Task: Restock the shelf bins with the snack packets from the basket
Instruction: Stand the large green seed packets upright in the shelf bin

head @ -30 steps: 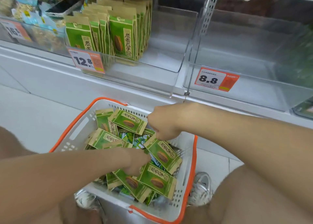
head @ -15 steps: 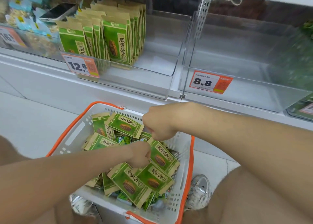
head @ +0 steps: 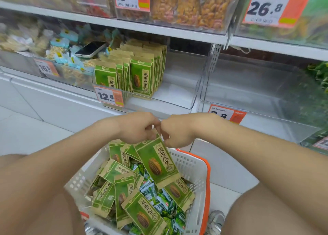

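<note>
Both hands meet knuckle to knuckle above the basket. The left hand and the right hand each curl their fingers on the top edge of one green snack packet, which hangs tilted below them over the basket's far side. Just above the hands is the front lip of the clear shelf bin. A row of packets stands upright in its left part, behind the 12.8 price tag, and its right part shows bare floor. In the white, orange-rimmed basket, more green packets lie jumbled over small green sachets. A phone rests on the snacks in the next bin to the left.
</note>
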Demonstrator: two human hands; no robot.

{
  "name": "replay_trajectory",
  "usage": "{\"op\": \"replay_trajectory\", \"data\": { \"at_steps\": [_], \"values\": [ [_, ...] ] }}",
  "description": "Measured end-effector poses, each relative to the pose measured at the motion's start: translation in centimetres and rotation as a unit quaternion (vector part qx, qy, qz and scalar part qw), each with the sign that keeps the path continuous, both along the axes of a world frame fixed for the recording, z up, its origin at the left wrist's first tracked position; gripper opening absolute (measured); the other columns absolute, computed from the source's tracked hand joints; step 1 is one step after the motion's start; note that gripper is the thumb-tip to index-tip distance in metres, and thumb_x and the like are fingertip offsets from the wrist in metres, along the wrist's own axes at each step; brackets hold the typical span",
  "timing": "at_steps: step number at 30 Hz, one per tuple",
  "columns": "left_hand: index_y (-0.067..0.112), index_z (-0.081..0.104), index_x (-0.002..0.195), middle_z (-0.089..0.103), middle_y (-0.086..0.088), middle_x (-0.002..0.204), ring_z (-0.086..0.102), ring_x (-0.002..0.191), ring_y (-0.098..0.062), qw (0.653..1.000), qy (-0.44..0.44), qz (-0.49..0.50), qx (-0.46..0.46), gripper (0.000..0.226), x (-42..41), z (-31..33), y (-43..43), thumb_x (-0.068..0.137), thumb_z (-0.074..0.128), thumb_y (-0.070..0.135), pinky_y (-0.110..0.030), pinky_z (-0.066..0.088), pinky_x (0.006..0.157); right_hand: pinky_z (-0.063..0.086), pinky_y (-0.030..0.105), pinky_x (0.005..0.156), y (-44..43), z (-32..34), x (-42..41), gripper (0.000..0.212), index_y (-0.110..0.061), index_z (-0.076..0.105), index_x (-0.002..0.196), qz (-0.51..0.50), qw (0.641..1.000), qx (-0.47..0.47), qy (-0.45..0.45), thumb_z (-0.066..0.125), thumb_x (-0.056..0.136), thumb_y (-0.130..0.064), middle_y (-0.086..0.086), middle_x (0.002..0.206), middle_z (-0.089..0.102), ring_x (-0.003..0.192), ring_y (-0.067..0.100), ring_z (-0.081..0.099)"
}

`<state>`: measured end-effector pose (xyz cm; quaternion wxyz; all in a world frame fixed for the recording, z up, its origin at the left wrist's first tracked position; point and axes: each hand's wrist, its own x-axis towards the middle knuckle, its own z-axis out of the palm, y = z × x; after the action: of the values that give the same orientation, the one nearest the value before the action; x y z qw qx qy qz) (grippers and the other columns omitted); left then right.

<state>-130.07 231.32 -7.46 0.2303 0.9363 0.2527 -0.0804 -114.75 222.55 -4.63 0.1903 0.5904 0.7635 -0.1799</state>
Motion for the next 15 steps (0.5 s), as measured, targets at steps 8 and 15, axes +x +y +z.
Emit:
{"op": "replay_trajectory", "data": {
  "at_steps": [8, 15],
  "values": [
    [0.026, 0.071, 0.106, 0.071, -0.003, 0.084, 0.060, 0.063, -0.003, 0.955, -0.251, 0.151, -0.038, 0.009, -2.8, 7.0, 2.2, 0.101, 0.069, 0.019, -0.023, 0.050, 0.058, 0.055, 0.037, 0.058, 1.5, 4.7, -0.8, 0.029, -0.003, 0.063, 0.078, -0.129, 0.952, 0.194, 0.198, 0.058, 0.098, -0.024, 0.013, 0.069, 0.069, 0.061, 0.024, 0.067],
    [0.009, 0.067, 0.115, 0.078, -0.013, 0.102, 0.078, 0.078, -0.019, 0.782, -0.449, 0.361, -0.240, 0.025, -1.7, 7.2, 2.5, 0.108, 0.058, 0.032, -0.030, 0.061, 0.059, 0.060, 0.053, 0.078, 5.1, 3.9, 0.1, 0.029, -0.017, 0.072, 0.086, -0.331, 0.745, 0.407, 0.411, 0.058, 0.099, -0.038, 0.004, 0.074, 0.075, 0.079, 0.031, 0.072]
  ]
}}
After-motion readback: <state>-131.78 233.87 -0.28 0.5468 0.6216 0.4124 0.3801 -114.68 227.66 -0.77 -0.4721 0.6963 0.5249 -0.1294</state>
